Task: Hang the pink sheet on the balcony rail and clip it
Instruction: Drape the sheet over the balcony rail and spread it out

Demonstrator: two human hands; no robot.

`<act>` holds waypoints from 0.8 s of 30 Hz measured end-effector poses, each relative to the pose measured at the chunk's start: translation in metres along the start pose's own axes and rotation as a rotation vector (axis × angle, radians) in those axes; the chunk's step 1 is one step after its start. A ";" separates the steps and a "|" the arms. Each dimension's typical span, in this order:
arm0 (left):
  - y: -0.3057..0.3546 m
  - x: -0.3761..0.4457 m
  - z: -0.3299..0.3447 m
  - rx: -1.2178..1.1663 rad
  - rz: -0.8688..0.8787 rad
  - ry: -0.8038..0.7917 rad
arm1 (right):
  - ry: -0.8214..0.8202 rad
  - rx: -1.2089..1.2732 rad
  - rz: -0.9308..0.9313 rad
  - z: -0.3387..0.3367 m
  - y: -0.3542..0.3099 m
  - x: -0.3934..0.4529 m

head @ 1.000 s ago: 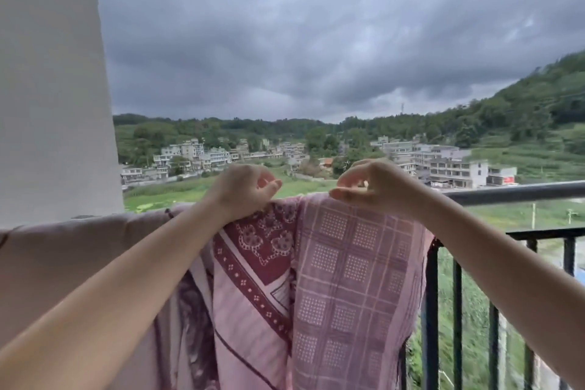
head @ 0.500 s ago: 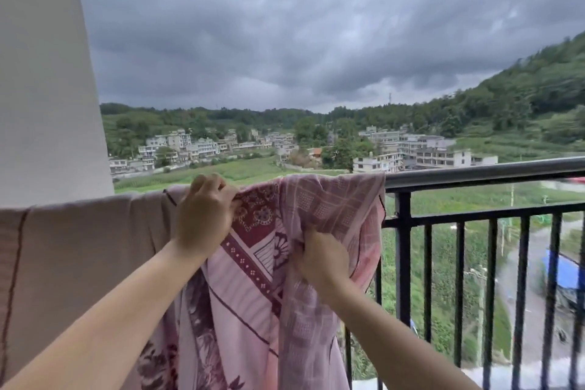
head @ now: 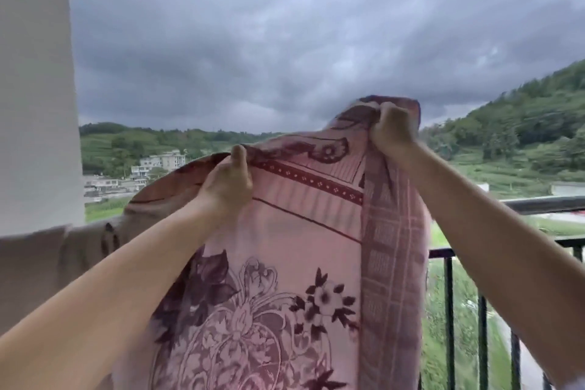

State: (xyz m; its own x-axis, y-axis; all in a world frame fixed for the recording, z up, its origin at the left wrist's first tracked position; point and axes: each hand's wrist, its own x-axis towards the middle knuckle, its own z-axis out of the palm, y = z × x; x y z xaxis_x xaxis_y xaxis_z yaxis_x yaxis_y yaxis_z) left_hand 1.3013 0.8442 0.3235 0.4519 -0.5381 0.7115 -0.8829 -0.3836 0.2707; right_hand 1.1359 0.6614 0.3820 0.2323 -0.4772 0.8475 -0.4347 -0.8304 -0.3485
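Observation:
The pink sheet (head: pixel 285 247), printed with dark maroon flowers and a checked border, is lifted well above the black balcony rail (head: pixel 544 203). My left hand (head: pixel 226 184) grips its upper edge at centre. My right hand (head: pixel 391 130) holds a bunched corner higher up, to the right. The sheet's left part (head: pixel 41 263) still drapes over the rail by the pillar. The rest hangs down in front of me and hides the rail's middle. No clip is in sight.
A white pillar (head: pixel 34 89) stands at the left. Black vertical railing bars (head: pixel 481 326) show at the lower right. Beyond the rail lie green hills, buildings and a dark cloudy sky.
Both hands have raised the sheet from the rail into the air. My right hand moved from low on the cloth to a high grip on its corner, spreading the floral face toward me.

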 end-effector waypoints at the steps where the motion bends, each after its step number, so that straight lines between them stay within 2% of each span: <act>1: -0.001 0.013 0.006 0.033 -0.066 -0.073 | -0.109 -0.020 -0.052 0.008 -0.003 0.011; 5: -0.011 0.062 0.030 0.191 -0.245 -0.210 | -0.467 -0.102 -0.218 0.044 -0.005 0.051; 6: -0.011 0.065 0.035 0.278 -0.257 -0.294 | -0.570 -0.177 -0.227 0.057 -0.002 0.055; 8: 0.001 0.060 0.046 0.473 -0.219 -0.557 | -0.824 -0.347 -0.292 0.080 0.009 0.049; 10: 0.022 0.050 0.055 0.527 -0.152 -0.797 | -1.080 -0.396 -0.327 0.095 0.023 0.027; 12: 0.045 0.040 0.056 0.456 -0.075 -0.786 | -1.164 -0.292 -0.366 0.089 0.033 0.004; 14: 0.068 0.025 0.055 0.371 0.011 -0.589 | -1.009 -0.100 -0.428 0.068 0.044 -0.013; 17: 0.089 -0.008 0.062 0.167 0.174 -0.272 | -0.577 0.139 -0.397 0.030 0.066 -0.044; 20: 0.090 -0.042 0.078 0.083 0.373 -0.060 | -0.075 0.003 -0.376 0.016 0.101 -0.097; 21: 0.087 -0.048 0.083 0.082 0.409 0.015 | 0.015 -0.075 -0.340 0.015 0.109 -0.119; 22: 0.083 -0.051 0.088 0.071 0.433 0.079 | 0.022 -0.120 -0.288 0.015 0.113 -0.143; 24: 0.079 -0.051 0.095 0.047 0.446 0.161 | -0.170 -0.149 -0.126 0.022 0.110 -0.185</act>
State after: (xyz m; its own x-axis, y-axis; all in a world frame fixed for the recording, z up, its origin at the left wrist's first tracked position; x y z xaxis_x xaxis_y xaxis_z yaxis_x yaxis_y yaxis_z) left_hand 1.2204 0.7699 0.2468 0.0018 -0.5364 0.8440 -0.9778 -0.1776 -0.1108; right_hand 1.0642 0.6523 0.1782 0.4303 -0.4250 0.7964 -0.5139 -0.8407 -0.1709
